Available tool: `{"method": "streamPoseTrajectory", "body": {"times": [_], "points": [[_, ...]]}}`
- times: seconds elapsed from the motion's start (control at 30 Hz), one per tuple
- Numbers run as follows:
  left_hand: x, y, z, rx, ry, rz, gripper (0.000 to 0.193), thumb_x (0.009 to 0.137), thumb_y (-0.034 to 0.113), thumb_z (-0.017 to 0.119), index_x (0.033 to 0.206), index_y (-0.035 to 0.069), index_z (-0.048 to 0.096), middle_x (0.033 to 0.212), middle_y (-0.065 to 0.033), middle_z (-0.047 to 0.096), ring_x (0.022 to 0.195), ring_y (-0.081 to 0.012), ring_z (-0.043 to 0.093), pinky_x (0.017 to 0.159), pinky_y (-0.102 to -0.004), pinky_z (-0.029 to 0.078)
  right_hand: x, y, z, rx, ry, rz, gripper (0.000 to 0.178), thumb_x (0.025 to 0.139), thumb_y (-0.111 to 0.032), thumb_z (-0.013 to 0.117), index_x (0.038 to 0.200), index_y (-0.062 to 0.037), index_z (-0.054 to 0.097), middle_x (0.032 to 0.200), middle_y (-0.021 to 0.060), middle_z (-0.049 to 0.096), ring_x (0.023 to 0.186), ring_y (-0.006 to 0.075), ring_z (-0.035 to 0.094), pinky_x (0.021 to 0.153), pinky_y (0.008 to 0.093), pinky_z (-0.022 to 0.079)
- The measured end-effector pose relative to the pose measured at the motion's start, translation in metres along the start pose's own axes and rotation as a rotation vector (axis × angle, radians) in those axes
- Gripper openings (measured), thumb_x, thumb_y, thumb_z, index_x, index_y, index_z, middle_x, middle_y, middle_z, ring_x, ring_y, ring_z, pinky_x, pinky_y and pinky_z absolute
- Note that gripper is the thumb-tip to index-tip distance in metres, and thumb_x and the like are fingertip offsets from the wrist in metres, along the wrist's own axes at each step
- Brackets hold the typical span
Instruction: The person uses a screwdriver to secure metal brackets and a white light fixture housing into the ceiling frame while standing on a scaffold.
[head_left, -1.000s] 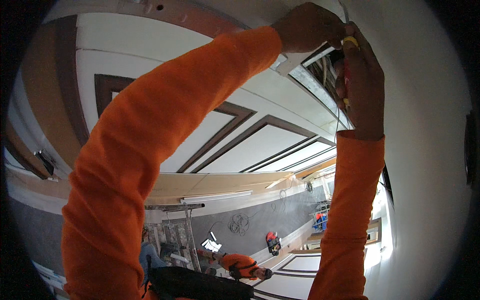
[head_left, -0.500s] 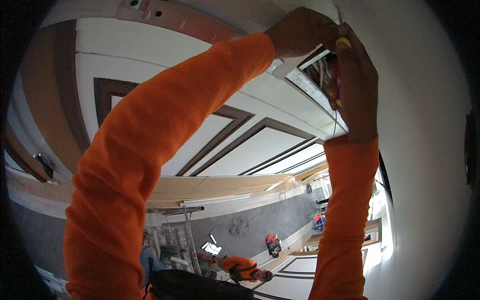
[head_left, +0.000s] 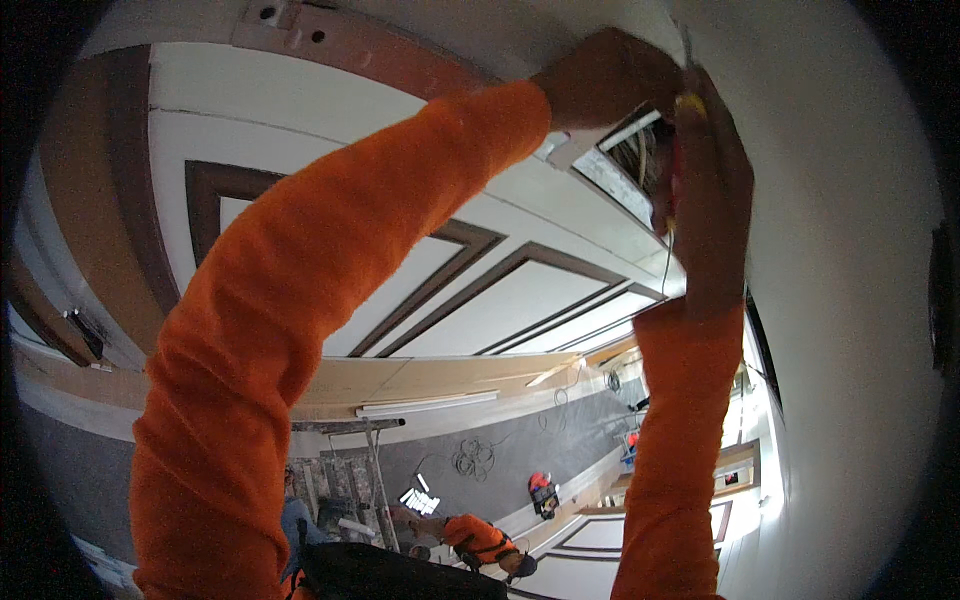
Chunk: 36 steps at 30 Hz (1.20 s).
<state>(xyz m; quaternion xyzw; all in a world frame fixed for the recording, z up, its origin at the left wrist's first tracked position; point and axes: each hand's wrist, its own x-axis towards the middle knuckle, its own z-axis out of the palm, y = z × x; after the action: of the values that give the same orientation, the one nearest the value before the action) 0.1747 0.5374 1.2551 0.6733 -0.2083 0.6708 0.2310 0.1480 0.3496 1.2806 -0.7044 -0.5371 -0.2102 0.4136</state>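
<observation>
Both hands are up high beside a hole [head_left: 615, 180] with wires [head_left: 640, 150] in it. The right hand [head_left: 715, 195] wraps around a red and yellow tool [head_left: 690, 103], just under a thin grey strip [head_left: 685, 45]. The left hand [head_left: 615, 78] is close by — its fingertips are hard to see, so I can't tell what it holds. The step looks like using the tool near the strip's end, and the next move seems to need both hands steady and close together
</observation>
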Motion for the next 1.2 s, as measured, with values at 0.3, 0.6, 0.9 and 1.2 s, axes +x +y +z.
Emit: {"method": "streamPoseTrajectory", "body": {"times": [0.3, 0.6, 0.9, 1.2], "points": [[-0.002, 0.017, -0.001, -0.260, 0.009, -0.208, 0.040, 0.101, 0.038, 0.055, 0.105, 0.004, 0.075, 0.102, -0.0115, 0.075, 0.089, -0.0249, 0.072, 0.088, -0.0368, 0.056, 0.012, -0.007, -0.001, 0.137, -0.084, 0.049, 0.040, 0.105, -0.030, 0.052, 0.139, -0.0096, 0.054, 0.063, 0.0002, 0.052, 0.040, 0.0049, 0.044, 0.032, 0.0231, 0.032], [0.002, 0.002, 0.001, 0.127, -0.024, 0.020, 0.028, 0.100, 0.028, 0.055, 0.112, 0.010, 0.073, 0.105, -0.0077, 0.074, 0.099, -0.0248, 0.071, 0.093, -0.0370, 0.056, 0.010, -0.005, 0.010, 0.179, -0.045, 0.055, 0.037, 0.105, -0.030, 0.050, 0.134, -0.0077, 0.057, 0.060, -0.0015, 0.049, 0.039, 0.0054, 0.043, 0.033, 0.0232, 0.032], [-0.001, 0.016, 0.002, -0.211, -0.002, -0.209, 0.034, 0.100, 0.033, 0.058, 0.112, 0.005, 0.074, 0.102, -0.0104, 0.076, 0.090, -0.0235, 0.073, 0.092, -0.0346, 0.055, 0.006, 0.003, 0.009, 0.111, 0.006, 0.095, 0.039, 0.105, -0.032, 0.049, 0.132, -0.0052, 0.056, 0.058, 0.0006, 0.049, 0.037, 0.0063, 0.042, 0.031, 0.0251, 0.030], [0.001, -0.001, 0.013, -0.094, 0.110, -0.032, 0.034, 0.101, 0.032, 0.057, 0.105, 0.005, 0.076, 0.095, -0.0093, 0.076, 0.084, -0.0235, 0.072, 0.086, -0.0378, 0.057, 0.008, 0.000, 0.015, 0.109, 0.049, 0.121, 0.043, 0.106, -0.029, 0.047, 0.144, -0.0113, 0.049, 0.058, -0.0001, 0.048, 0.039, 0.0057, 0.043, 0.032, 0.0238, 0.033]]}}
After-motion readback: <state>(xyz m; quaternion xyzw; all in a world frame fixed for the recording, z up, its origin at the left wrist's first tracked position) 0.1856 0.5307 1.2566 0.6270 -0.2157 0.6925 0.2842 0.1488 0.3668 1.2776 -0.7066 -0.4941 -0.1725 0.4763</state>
